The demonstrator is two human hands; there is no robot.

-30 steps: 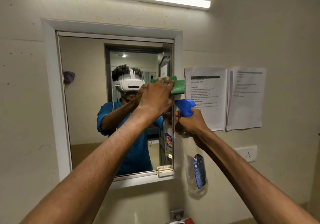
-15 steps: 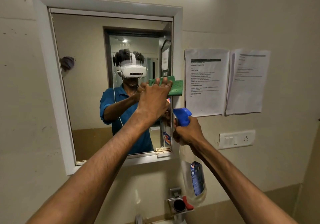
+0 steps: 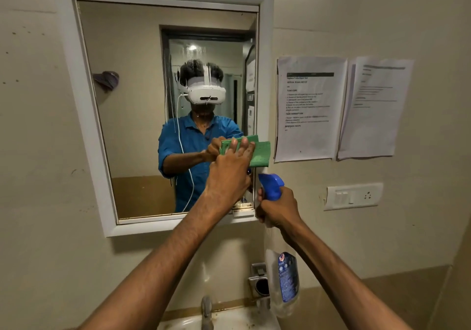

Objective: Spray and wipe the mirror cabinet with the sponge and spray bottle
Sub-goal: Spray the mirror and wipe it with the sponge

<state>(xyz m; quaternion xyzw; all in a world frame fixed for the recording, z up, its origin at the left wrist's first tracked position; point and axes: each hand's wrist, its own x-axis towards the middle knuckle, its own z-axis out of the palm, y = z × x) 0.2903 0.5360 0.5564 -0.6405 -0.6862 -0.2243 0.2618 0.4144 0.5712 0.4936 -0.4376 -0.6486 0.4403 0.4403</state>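
Observation:
The mirror cabinet has a white frame and hangs on the beige wall. My left hand presses a green sponge flat against the mirror's right edge, fingers spread over it. Streaks of spray run down the glass in the upper middle. My right hand grips the neck of a clear spray bottle with a blue trigger head, held just right of the cabinet's lower right corner. The bottle hangs down below my hand.
Two printed sheets are taped to the wall right of the mirror. A white switch plate sits below them. A tap and a basin lie under the cabinet, with a metal fitting on the wall.
The view has tilted down, bringing the tap and basin into sight. My left hand has slid the sponge lower along the mirror's right edge. The right hand keeps holding the bottle.

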